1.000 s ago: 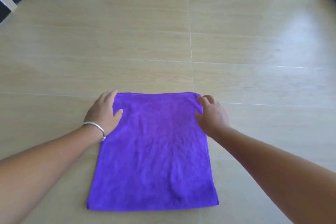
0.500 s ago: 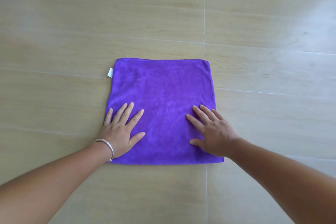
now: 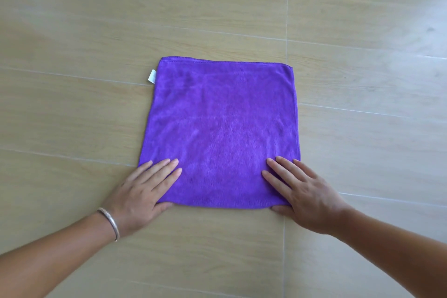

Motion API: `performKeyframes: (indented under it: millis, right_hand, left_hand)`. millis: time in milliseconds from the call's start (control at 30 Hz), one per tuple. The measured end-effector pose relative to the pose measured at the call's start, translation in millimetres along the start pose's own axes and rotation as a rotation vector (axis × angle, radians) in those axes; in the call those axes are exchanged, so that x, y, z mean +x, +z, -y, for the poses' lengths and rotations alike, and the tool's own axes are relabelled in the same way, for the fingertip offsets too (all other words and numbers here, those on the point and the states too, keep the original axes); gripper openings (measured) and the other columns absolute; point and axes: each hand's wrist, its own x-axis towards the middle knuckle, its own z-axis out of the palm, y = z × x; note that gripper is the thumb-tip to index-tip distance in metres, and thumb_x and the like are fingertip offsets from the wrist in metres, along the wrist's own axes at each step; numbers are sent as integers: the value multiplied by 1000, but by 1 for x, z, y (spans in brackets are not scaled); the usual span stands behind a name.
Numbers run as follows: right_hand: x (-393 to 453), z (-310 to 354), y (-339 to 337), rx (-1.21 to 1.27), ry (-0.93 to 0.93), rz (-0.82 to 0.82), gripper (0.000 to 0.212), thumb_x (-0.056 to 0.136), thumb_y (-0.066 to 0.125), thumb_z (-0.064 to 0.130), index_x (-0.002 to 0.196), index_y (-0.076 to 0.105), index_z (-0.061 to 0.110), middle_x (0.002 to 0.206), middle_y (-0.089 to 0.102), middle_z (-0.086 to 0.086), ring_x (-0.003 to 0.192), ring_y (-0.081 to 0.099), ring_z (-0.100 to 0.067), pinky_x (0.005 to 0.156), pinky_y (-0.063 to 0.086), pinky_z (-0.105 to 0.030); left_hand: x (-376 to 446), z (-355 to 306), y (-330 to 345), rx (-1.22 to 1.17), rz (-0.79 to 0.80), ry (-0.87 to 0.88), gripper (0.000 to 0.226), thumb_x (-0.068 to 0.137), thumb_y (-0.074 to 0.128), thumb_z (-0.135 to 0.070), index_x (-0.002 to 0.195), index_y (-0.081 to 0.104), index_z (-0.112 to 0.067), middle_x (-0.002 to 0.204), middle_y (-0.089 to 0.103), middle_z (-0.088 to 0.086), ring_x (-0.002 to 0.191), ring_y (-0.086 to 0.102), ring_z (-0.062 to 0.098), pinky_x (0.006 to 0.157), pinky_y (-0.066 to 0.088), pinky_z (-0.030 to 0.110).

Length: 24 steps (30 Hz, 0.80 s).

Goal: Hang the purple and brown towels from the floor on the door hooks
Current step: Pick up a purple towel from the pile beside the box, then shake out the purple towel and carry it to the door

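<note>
Pale wood-look floor [image 3: 72,104] fills pretty much the whole view, big planks with thin light seams running across it. Compared with half a second back, the camera sits closer over everything, so the cloth looks bigger in the view.

The purple towel [image 3: 222,128] lies flat on the floor, roughly square, far edge stitched, faint fold crease across the middle. It's in the same spot on the planks as before, still spread out, not lifted at all.

What really changed is the hands. Both have slid down toward the person's side of the towel. The left hand [image 3: 142,191] now sits on the near left corner, fingers straight and flat on the fabric, thumb at the near edge against the floor. The right hand [image 3: 304,191] mirrors it on the near right corner, fingers laid out flat on the cloth, thumb tucked along the near hem. Neither one is clutching anything, just pressing flat.

There's a thin metal bangle [image 3: 110,222] on the left wrist.

A small white tag [image 3: 152,76] sticks out of the towel's far left side. Any print on it is too small to read.
</note>
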Motion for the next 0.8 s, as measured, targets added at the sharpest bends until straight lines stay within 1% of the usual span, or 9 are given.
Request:
performKeyframes:
  millis: [67, 200, 267, 333, 467, 533, 633, 700, 800]
  right_hand:
    - [0, 1, -5, -29, 4, 0, 63, 92, 43, 56, 141, 50, 17, 149, 43, -11, 134, 45, -31, 106, 42, -48]
    - [-8, 10, -29, -41, 88, 32, 57, 79, 67, 47, 128, 63, 19, 138, 55, -13, 124, 55, -33, 98, 48, -49]
    - [-16, 17, -53, -28, 149, 54, 50, 81, 63, 46, 123, 67, 19, 132, 60, -14, 122, 56, -34, 97, 49, -49]
    - [-28, 24, -85, 12, 207, 91, 47, 85, 60, 45, 124, 67, 19, 131, 60, -14, 123, 55, -34, 99, 47, -50]
    - [-57, 27, -161, 79, 291, 163, 50, 95, 39, 49, 135, 55, 24, 145, 47, -11, 139, 38, -30, 113, 30, -48]
    - [-70, 25, -202, 95, 326, 185, 51, 98, 31, 50, 141, 47, 27, 152, 37, -8, 145, 25, -27, 117, 19, -45]
    - [-88, 23, -271, 98, 367, 189, 49, 101, 24, 49, 144, 39, 32, 157, 28, -3, 148, 15, -23, 118, 12, -42]
    - [-100, 21, -318, 104, 392, 205, 47, 101, 21, 48, 144, 36, 35, 158, 24, 0, 148, 10, -20, 118, 9, -41]
    - [-119, 17, -394, 145, 444, 231, 46, 101, 20, 48, 141, 39, 39, 158, 24, 4, 148, 8, -16, 118, 6, -39]
  left_hand:
    - [-1, 8, -2, 21, 8, 34, 59, 93, 37, -41, 135, 52, -3, 145, 46, 13, 131, 48, 26, 107, 32, 41]
    - [-17, 14, -25, 34, 52, 14, 55, 81, 41, -22, 127, 60, 1, 136, 55, 16, 122, 57, 29, 104, 37, 39]
    - [-25, 11, -51, 37, 89, -22, 49, 78, 59, -17, 123, 63, 1, 131, 60, 16, 117, 61, 30, 97, 49, 41]
    - [-28, 4, -85, 8, 146, -84, 57, 67, 78, -5, 121, 64, 3, 129, 61, 18, 115, 62, 32, 90, 53, 47]
    - [-38, -7, -168, -20, 106, -173, 52, 67, 70, 10, 118, 65, 4, 124, 63, 20, 109, 65, 34, 87, 53, 48]
    - [-44, -12, -209, -91, 109, -223, 55, 73, 70, 7, 127, 60, 0, 134, 57, 17, 118, 60, 31, 95, 49, 43]
    - [-53, -17, -272, -206, 212, -386, 53, 96, 46, -12, 148, 37, -15, 154, 34, 0, 139, 37, 17, 110, 30, 30]
    - [-60, -21, -316, -349, 258, -482, 47, 100, 42, -18, 147, 39, -18, 154, 35, -4, 139, 36, 15, 109, 31, 27]
    - [-70, -27, -390, -583, 219, -556, 42, 100, 43, -13, 142, 47, -15, 146, 47, 2, 133, 44, 19, 101, 33, 23]
